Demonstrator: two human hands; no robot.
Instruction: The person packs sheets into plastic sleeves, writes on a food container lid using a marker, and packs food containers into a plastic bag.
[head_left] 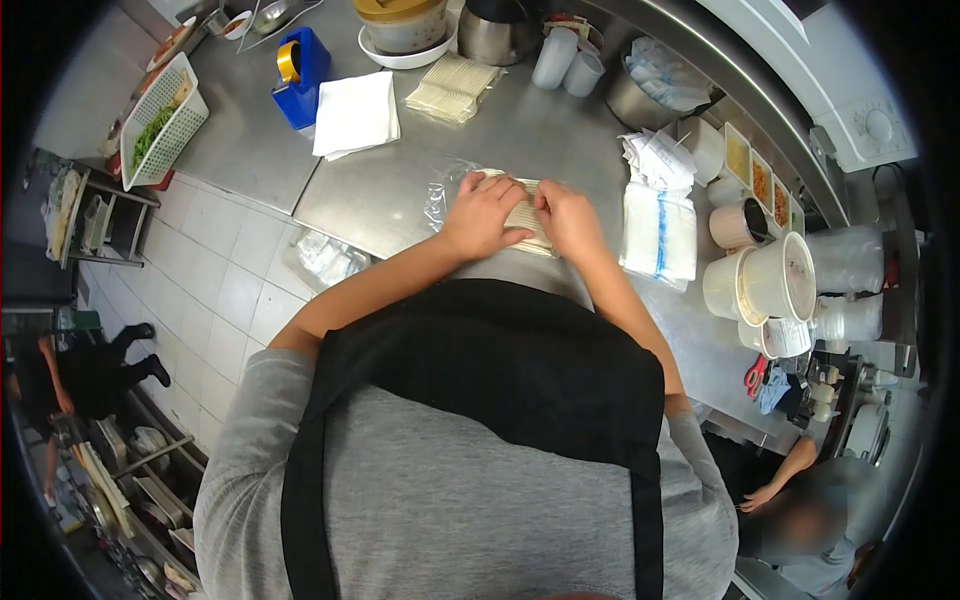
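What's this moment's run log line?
left hand: on pale stick bundle; right hand: same bundle; clear plastic: by left hand; below: steel counter

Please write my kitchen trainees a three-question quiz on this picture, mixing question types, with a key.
1. True or false: the left hand and right hand both touch the pale ribbed bundle.
2. Which stands just left of the white paper stack? A: metal pot; B: blue tape dispenser; C: lidded tub.
3. Fill in: the red-handled scissors lie on the ____ hand's side.

Key: 1 true; 2 B; 3 right.
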